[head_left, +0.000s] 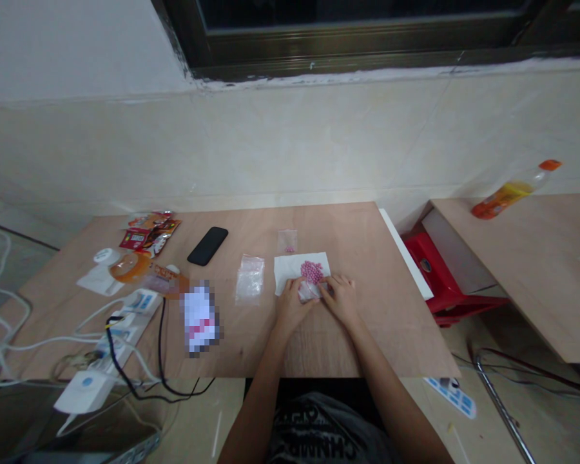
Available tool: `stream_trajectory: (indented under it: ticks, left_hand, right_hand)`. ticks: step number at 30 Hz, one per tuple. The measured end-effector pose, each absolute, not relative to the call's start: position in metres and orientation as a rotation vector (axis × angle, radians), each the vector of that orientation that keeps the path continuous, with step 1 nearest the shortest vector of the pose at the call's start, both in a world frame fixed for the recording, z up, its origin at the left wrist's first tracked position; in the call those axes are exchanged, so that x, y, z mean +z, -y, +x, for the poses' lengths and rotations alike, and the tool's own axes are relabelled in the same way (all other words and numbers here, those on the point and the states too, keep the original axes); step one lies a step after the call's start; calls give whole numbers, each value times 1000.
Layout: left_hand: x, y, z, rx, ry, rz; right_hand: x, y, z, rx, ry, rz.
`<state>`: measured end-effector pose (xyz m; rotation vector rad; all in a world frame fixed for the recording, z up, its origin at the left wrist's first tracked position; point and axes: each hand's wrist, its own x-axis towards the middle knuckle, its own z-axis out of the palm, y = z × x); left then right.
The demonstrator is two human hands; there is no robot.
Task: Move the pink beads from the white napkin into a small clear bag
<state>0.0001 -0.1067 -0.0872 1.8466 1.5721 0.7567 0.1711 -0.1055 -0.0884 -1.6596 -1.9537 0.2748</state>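
Both hands are at a small clear plastic bag (307, 293) at the near edge of a white paper sheet (286, 265). My left hand (290, 306) has its fingers closed on the bag's left side. On the opposite side, my right hand (339, 298) pinches the bag's edge. A pile of pink beads (312, 271) lies on the paper just beyond the fingertips. Behind the paper is another little clear bag (287, 240) with a few pink beads in it. A stack of clear plastic bags (250, 280) lies to the left.
Left on the wooden table (338, 225) are a black phone (207, 246), snack packets (149, 233), an orange drink bottle (147, 274), a blurred-out item (202, 320) and a power strip (125, 332) with cables. Rightward stand a red stool (432, 270) and another table holding a bottle (507, 193).
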Motion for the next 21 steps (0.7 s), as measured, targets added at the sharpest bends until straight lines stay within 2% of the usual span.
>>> stream_trajectory:
  ticks: [10, 21]
  left_hand:
    - [-91, 108, 0, 750, -1589, 1875]
    - [-88, 110, 2, 747, -1614, 1859]
  right_hand:
    - [-86, 107, 174, 470, 2055, -1485]
    - [-94, 102, 175, 265, 1856, -1808]
